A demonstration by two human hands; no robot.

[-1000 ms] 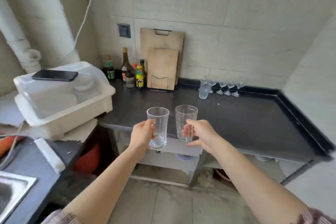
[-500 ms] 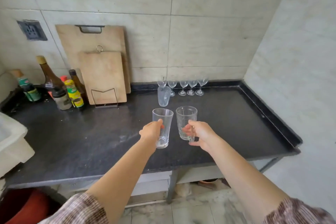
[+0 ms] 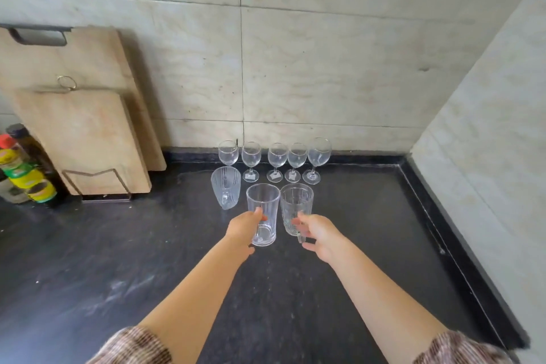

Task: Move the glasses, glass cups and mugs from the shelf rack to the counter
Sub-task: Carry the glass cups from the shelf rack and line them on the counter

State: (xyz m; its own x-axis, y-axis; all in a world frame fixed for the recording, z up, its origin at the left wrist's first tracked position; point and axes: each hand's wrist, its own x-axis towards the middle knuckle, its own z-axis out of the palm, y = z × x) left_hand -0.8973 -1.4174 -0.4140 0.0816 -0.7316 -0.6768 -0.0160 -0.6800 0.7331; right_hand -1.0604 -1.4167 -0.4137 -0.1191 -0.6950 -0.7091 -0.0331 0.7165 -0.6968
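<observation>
My left hand (image 3: 243, 230) grips a plain clear glass cup (image 3: 263, 210), held upright over the black counter (image 3: 118, 275). My right hand (image 3: 320, 235) holds a ribbed glass mug (image 3: 296, 205) by its handle, right beside the plain cup. Just behind them a frosted patterned glass mug (image 3: 226, 186) stands on the counter. Along the back wall is a row of several small wine glasses (image 3: 277, 161). Whether the two held glasses touch the counter I cannot tell.
Two wooden cutting boards (image 3: 85, 133) lean on the wall at the left in a wire stand. Sauce bottles (image 3: 23, 171) cluster at the far left edge. A raised black rim (image 3: 443, 233) borders the counter on the right, against the tiled side wall.
I have moved close to the counter and both hands have carried their glasses forward, from in front of the counter edge to just behind the frosted mug and the wine glasses.
</observation>
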